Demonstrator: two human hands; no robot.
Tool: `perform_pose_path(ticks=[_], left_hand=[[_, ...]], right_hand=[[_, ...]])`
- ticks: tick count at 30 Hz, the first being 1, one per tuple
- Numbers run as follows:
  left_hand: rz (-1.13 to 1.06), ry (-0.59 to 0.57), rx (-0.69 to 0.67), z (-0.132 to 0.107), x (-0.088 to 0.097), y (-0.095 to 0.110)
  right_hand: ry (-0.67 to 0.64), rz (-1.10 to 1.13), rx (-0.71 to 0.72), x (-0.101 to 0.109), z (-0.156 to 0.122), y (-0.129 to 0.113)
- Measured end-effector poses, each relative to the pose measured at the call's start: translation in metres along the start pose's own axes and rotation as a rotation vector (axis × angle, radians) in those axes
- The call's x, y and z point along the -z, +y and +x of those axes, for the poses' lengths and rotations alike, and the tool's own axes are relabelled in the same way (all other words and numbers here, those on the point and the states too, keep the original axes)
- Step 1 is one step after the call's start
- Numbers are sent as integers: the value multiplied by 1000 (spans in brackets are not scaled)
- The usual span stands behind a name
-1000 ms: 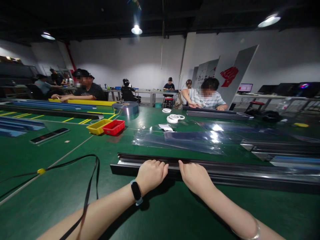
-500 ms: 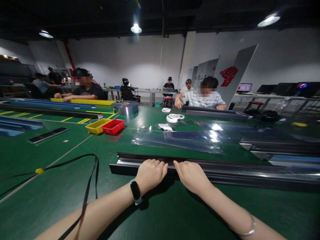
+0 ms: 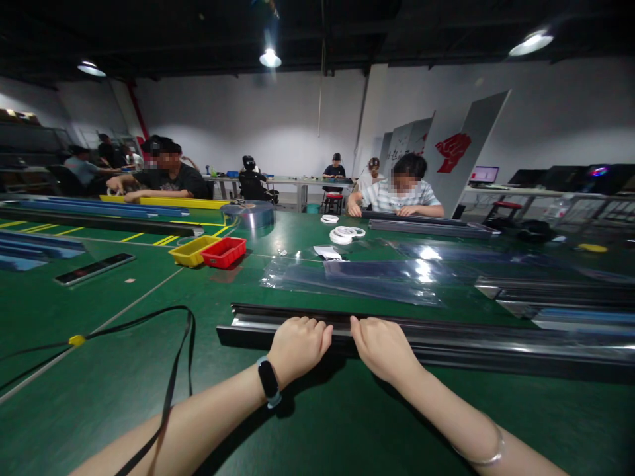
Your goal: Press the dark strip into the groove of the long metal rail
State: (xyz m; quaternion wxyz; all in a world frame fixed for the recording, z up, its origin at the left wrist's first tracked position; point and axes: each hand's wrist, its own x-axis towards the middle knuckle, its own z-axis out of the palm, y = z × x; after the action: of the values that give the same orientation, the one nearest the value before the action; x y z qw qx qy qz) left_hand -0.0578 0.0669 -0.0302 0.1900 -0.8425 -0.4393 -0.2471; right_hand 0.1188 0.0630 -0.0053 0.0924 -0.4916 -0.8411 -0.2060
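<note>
Rail: long dark rail (image 3: 446, 340) lies crosswise on my green bench (image 3: 322, 423), its left end near the black strap (image 3: 173, 383).
Left hand (image 3: 299, 345): curled over the rail's near edge, gripping it.
Right hand (image 3: 381, 346): just beside, fingers hooked on the same edge.
Room: bare bench before the rail; clear film sheets (image 3: 357, 274) behind it.

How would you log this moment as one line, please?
left hand: on black rail | right hand: on rail beside it | surface: green table
</note>
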Motion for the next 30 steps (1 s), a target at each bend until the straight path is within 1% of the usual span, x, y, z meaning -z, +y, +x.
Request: perform_pose_path(ticks=[3,6,10,14,21,26,30], left_hand=[[0,-2,-4,0,0,0],[6,-25,1,0,-1,0],[9,-40,5,0,-1,0],[10,-33,2,0,0,0],[5,-11,6,0,0,0],[-3,12,1,1,2,1],[4,6,3,1,1,1]], right_hand=[[-8,29,-39,-4,0,-1],[-15,27,-24,-6,0,-2],[-29,10,0,-2,0,-1],[-30,-8,-20,1,0,1],[-37,-12,16,-4,0,1],[-54,-22,11,1,0,0],[-49,-39,2,5,-2,-1]])
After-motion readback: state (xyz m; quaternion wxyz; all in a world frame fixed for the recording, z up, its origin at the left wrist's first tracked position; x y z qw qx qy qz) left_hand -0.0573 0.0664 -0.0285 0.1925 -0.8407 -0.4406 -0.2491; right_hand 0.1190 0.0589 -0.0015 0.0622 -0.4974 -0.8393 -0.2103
